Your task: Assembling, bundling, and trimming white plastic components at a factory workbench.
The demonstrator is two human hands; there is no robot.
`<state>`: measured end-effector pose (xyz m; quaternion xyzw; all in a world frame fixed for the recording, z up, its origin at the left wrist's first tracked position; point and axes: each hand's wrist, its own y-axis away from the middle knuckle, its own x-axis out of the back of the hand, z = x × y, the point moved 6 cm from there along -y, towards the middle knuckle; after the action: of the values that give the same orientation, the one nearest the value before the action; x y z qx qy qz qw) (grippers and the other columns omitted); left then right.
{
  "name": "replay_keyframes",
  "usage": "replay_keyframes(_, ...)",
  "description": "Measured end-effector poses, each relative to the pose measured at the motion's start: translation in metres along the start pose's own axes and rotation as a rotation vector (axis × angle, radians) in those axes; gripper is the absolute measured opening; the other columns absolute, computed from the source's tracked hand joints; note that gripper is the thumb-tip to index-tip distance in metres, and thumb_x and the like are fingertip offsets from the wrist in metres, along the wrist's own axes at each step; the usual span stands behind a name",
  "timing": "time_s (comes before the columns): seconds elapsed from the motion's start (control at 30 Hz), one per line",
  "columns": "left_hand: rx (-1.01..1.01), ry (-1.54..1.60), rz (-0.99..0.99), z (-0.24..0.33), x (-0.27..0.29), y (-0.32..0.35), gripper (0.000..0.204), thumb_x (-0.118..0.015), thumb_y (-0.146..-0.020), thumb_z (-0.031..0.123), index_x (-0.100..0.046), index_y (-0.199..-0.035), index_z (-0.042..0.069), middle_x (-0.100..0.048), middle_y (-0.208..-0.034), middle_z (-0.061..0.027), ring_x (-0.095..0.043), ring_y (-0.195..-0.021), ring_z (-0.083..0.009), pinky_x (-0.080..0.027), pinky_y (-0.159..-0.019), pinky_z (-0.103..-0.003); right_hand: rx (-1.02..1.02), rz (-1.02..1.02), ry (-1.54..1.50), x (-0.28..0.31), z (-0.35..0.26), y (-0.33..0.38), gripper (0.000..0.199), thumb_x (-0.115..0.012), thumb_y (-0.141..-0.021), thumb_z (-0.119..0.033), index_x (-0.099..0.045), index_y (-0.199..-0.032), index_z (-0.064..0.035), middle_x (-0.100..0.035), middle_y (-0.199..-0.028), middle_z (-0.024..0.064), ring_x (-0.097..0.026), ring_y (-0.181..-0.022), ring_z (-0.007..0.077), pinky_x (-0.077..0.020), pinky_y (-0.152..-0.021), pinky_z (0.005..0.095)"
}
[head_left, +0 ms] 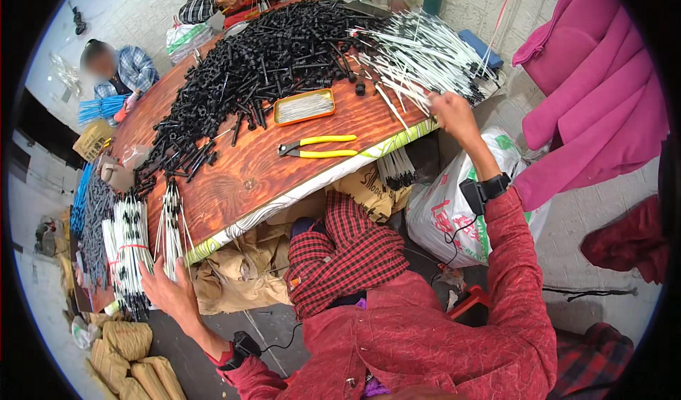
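Observation:
My left hand [170, 297], fingers spread apart, is at the table's near left edge beside a small bundle of white rods with black ends [170, 222]. It holds nothing that I can see. Just left of it stands a larger bundle of such rods [133, 247] tied with a pinkish band. On the far right my right hand [454, 116] reaches the near edge of a loose heap of white rods with black tips [433, 48]. Its fingers are closed on the end of a white rod [413, 90]; how many they hold is unclear.
A big pile of black plastic parts [262, 59] covers the wooden table's [245, 180] far side. In front lie an orange-rimmed tray [277, 121] of thin pins and yellow-handled pliers [328, 154]. Two co-workers sit beyond. A white plastic bag [447, 208] stands under the right edge.

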<state>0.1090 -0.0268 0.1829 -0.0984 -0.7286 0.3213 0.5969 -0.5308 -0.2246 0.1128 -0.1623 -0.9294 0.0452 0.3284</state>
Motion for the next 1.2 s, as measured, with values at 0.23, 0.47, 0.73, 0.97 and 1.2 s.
replay_keyframes(0.23, -0.177, 0.373, 0.121, 0.067, 0.024, -0.003, 0.03, -0.071, -0.086, 0.015, -0.065, -0.113, 0.002, -0.05, -0.139, -0.0241, -0.05, -0.125, -0.04, -0.038, -0.105, -0.047, -0.263, -0.186, -0.934, -0.017, 0.002, 0.009, 0.013, -0.057, -0.099, -0.024, -0.062, -0.1, -0.0119, -0.06, -0.079, -0.0042, -0.051, -0.063, 0.0036, -0.0425, -0.06, 0.0173)
replay_keyframes(0.47, -0.304, 0.799, -0.142, 0.15, -0.003, 0.008, 0.028, -0.069, -0.085, 0.007, -0.066, -0.112, 0.003, -0.054, -0.134, -0.0195, -0.055, -0.12, -0.0372, -0.044, -0.102, -0.044, -0.177, -0.441, -0.997, -0.032, -0.015, 0.025, 0.014, -0.06, -0.096, -0.015, -0.058, -0.108, -0.007, -0.063, -0.092, 0.0011, -0.056, -0.072, 0.0057, -0.047, -0.067, 0.0187)
replay_keyframes(0.73, 0.101, 1.716, -0.652, 0.223, -0.048, 0.011, 0.062, -0.064, -0.094, 0.011, -0.035, -0.148, 0.001, -0.054, -0.135, -0.0175, -0.057, -0.118, -0.0249, -0.046, -0.102, -0.036, -0.001, -0.651, -0.799, -0.073, -0.062, 0.072, 0.016, -0.057, -0.096, -0.01, -0.055, -0.11, -0.003, -0.065, -0.089, 0.0063, -0.061, -0.075, 0.0098, -0.0503, -0.068, 0.023)
replay_keyframes(0.97, 0.387, 2.373, -0.737, 0.276, -0.076, -0.002, 0.069, -0.065, -0.095, 0.016, -0.027, -0.151, 0.004, -0.052, -0.136, -0.0196, -0.057, -0.122, -0.0268, -0.047, -0.104, -0.04, 0.026, -0.701, -0.743, -0.114, -0.074, 0.124, 0.014, -0.053, -0.099, -0.013, -0.053, -0.108, -0.0021, -0.067, -0.087, 0.0088, -0.064, -0.073, 0.012, -0.0509, -0.067, 0.0248)
replay_keyframes(1.2, 0.44, 2.72, -0.753, 0.258, -0.047, 0.001, 0.048, -0.059, -0.099, 0.017, -0.04, -0.142, 0.005, -0.059, -0.126, -0.0171, -0.061, -0.114, -0.0257, -0.049, -0.101, -0.04, -0.078, -0.802, -0.813, -0.147, -0.075, 0.148, 0.01, -0.049, -0.1, -0.009, -0.051, -0.106, -0.0011, -0.068, -0.087, 0.011, -0.065, -0.072, 0.0136, -0.0526, -0.065, 0.0254)
